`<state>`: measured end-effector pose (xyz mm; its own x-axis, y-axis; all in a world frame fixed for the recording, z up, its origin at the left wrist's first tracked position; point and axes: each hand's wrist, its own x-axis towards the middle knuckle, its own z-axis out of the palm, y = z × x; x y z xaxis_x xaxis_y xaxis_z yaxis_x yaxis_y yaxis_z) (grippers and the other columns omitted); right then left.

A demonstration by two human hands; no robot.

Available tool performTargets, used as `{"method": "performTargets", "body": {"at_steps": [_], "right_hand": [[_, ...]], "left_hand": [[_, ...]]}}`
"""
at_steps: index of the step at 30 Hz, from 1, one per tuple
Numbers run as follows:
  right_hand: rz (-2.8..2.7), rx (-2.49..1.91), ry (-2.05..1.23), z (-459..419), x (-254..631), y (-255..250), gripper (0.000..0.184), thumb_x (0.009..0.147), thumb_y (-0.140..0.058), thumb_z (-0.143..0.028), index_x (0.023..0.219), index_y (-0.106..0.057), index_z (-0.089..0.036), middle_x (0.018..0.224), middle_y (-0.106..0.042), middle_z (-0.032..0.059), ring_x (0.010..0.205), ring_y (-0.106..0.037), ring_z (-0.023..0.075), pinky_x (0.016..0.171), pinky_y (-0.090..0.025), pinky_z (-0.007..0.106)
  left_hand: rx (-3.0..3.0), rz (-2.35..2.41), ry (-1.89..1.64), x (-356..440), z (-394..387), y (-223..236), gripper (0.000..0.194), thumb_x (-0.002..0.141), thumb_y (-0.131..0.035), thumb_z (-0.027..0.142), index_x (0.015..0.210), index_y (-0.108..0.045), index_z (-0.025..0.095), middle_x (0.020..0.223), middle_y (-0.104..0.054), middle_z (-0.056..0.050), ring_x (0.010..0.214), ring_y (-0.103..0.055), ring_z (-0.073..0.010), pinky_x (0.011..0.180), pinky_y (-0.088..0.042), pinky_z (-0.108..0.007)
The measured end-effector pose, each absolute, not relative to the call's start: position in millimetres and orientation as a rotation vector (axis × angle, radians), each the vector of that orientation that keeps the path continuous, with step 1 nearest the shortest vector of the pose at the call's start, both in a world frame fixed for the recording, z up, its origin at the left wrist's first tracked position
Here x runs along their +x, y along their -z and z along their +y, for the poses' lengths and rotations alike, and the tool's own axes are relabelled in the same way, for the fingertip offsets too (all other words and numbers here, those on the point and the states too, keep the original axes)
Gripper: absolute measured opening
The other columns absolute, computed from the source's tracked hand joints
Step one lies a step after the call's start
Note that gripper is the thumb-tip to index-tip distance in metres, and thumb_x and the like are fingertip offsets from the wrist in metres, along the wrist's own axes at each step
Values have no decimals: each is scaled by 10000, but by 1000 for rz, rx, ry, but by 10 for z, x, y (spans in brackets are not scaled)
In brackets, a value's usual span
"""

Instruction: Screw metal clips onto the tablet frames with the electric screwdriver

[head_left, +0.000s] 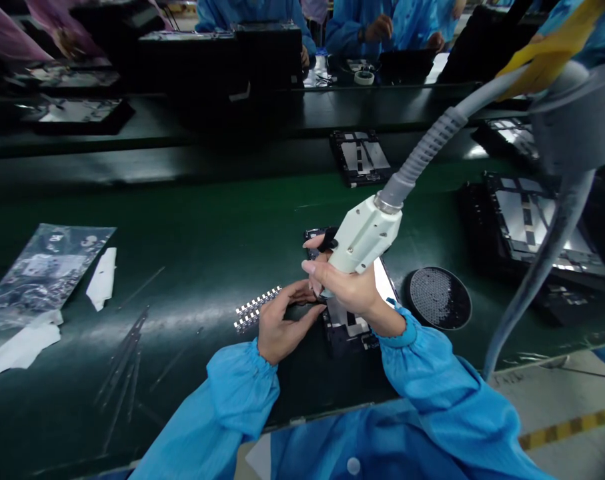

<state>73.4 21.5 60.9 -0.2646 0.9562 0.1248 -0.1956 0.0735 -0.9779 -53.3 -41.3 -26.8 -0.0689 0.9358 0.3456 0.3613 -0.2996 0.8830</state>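
My right hand (349, 288) is wrapped round a white electric screwdriver (365, 235), its grey corrugated sleeve rising to the upper right. The tool tilts over an opened tablet-like device (342, 337) lying on the green bench, and its tip is hidden behind my fingers. At the device's left edge, my left hand (285, 327) has fingers curled and thumb brought towards them, close to the tool's tip. Whatever lies between those fingertips is hidden. Beside this hand lie two strips of small metallic parts (252, 310). A round black dish with many small holes (439, 298) sits right of the device.
Stacked opened devices (537, 223) stand at the right; another device (361, 157) lies farther back. At left are a clear plastic bag (47, 267), white paper scraps (102, 279) and thin strips (125, 363). A grey hose (542, 267) hangs right. Co-workers (377, 30) sit across.
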Motion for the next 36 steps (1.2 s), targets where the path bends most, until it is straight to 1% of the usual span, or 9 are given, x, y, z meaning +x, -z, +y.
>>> {"method": "performTargets", "body": {"at_steps": [5,7,12,19,21,24,26,31,36], "right_hand": [[-1290,-822,-1434,211,734,-640,254,740,-703,-262,937,-550,-214,485,-547,-80,431,-546,129,508,-507,325],[-1283,-822,-1448,207,727,-646,270,730,-714,-275,934,-546,-215,485,-545,-82,419,-538,126,498,-502,323],[-1275,-807,-1460,198,703,-625,264,729,-713,-274,933,-562,-203,481,-540,-79,423,-541,121,500,-498,310],[-1298,-805,-1443,165,669,-607,265,730,-712,-287,929,-562,-196,459,-537,-93,413,-538,108,485,-500,290],[-1328,-804,-1422,189,662,-636,250,732,-703,-264,926,-562,-195,462,-543,-91,417,-547,108,484,-499,285],[-1355,-810,-1362,311,650,-678,233,727,-695,-246,916,-567,-199,475,-543,-93,407,-548,108,463,-488,279],[-1367,-833,-1284,440,639,-667,220,720,-693,-244,904,-581,-197,471,-536,-95,387,-534,108,438,-472,278],[-1378,-897,-1165,715,581,-507,193,704,-686,-217,876,-608,-176,437,-540,-92,356,-513,105,431,-457,275],[-1381,-863,-1185,769,488,-419,181,715,-675,-210,880,-609,-176,433,-537,-93,352,-515,109,411,-447,266]], "left_hand": [[1839,1372,-1299,-549,-363,194,116,813,-691,269,902,-672,199,874,-710,-46,749,-667,-146,666,-554,-262],[1876,1359,-1275,-557,-348,184,61,837,-652,253,842,-679,198,864,-706,-52,761,-664,-149,675,-547,-262],[1891,1344,-1282,-570,-341,198,113,859,-607,241,787,-682,200,805,-704,-43,736,-666,-149,683,-543,-262],[1843,1289,-1364,-564,-328,210,107,828,-649,194,724,-670,182,782,-704,-27,717,-663,-128,674,-538,-235],[1775,1301,-1374,-560,-324,226,71,805,-696,235,767,-683,176,825,-709,-34,730,-664,-133,662,-543,-236],[1676,1372,-1384,-564,-329,258,245,726,-788,305,909,-699,167,950,-709,-63,780,-674,-151,652,-561,-248],[1708,1441,-1352,-576,-334,274,289,707,-804,322,930,-707,167,990,-705,-75,816,-681,-165,681,-573,-267],[1875,1511,-1212,-595,-328,283,208,737,-777,342,850,-722,177,977,-714,-72,867,-694,-196,799,-580,-331],[1886,1516,-1159,-589,-321,268,160,745,-770,299,849,-726,185,975,-717,-57,879,-697,-199,812,-581,-328]]}}
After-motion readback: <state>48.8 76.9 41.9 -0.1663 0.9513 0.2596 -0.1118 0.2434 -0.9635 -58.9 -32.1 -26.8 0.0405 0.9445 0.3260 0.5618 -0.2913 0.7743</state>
